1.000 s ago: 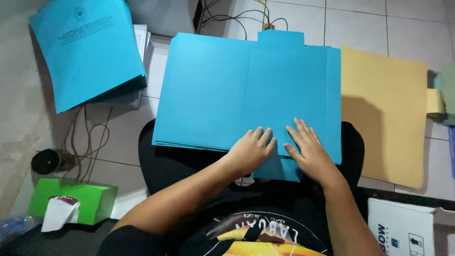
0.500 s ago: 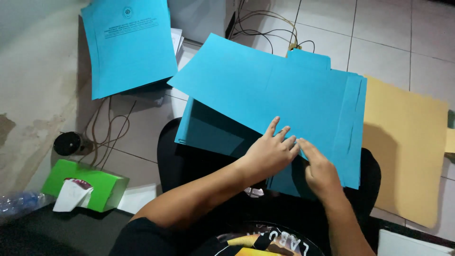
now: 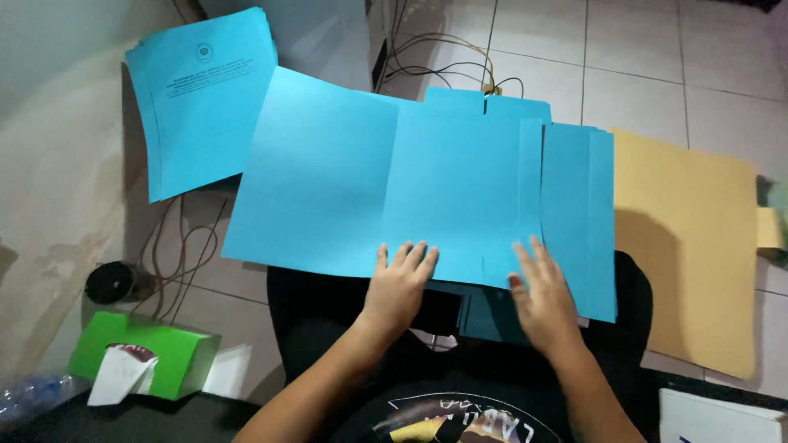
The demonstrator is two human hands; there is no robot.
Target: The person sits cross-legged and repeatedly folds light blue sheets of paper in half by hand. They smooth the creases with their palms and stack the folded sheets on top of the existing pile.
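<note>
- A person's left hand [image 3: 400, 283] and right hand [image 3: 542, 295] lie flat, fingers spread and grasping nothing, on the near edge of a smooth blue card folder [image 3: 427, 189] opened across the lap.
- To the left, a glossy green tissue box [image 3: 139, 354] sits on the floor.
- To the right, matte tan card sheets [image 3: 698, 246] lie on pale tiles.
- Farther back, a printed blue paper stack [image 3: 201, 98] curls beside tangled cables [image 3: 460, 57].

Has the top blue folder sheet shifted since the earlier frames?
Yes. The top blue sheet has swung out leftward, past the edge of the blue folder stack, toward the printed blue papers.
</note>
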